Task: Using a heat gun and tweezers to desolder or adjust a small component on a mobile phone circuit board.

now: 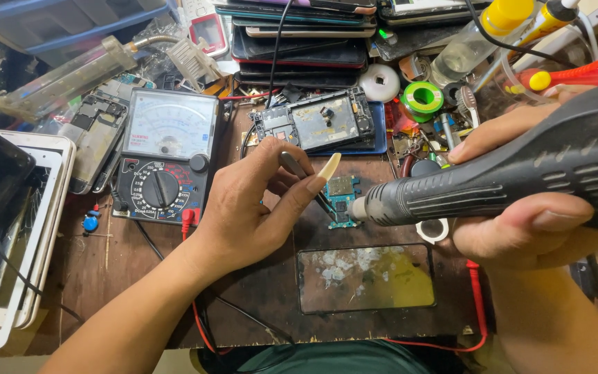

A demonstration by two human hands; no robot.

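My left hand [254, 208] pinches thin metal tweezers [293, 165] whose tips reach down onto a small teal circuit board [342, 194] lying on the wooden bench. My right hand [520, 208] grips a thick black hot-air tool [513, 181] held level, its metal nozzle [360, 208] almost touching the right edge of the board. A dismantled phone frame with its board exposed [316, 125] lies just behind the small board.
An analog multimeter [164, 156] sits left of my left hand, its red lead [477, 305] running round the bench front. A glass phone panel [365, 277] lies near me. Stacked phones [299, 41], a solder reel [421, 97] and bottles [479, 34] crowd the back; tablets [15, 228] lie left.
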